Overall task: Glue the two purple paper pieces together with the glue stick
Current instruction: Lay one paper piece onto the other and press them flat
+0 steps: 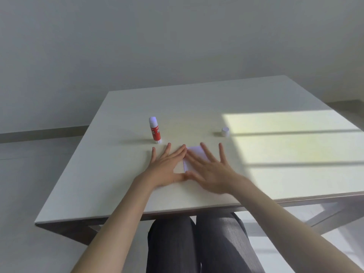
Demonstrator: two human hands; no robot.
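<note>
Pale purple paper [194, 152] lies flat on the white table [118, 174], mostly covered by my hands; I cannot tell the two pieces apart. My left hand [167, 166] rests flat with fingers spread, its fingertips at the paper's left edge. My right hand [210, 168] lies flat on top of the paper, fingers spread and slightly blurred. The red glue stick [155, 131] stands upright and uncapped just beyond my left hand. Its white cap [225, 132] sits apart on the table, beyond my right hand.
A patch of sunlight [295, 144] crossed by shadow bars covers the right side of the table. The table's near edge [177, 211] runs just above my knees. A grey wall stands behind the table.
</note>
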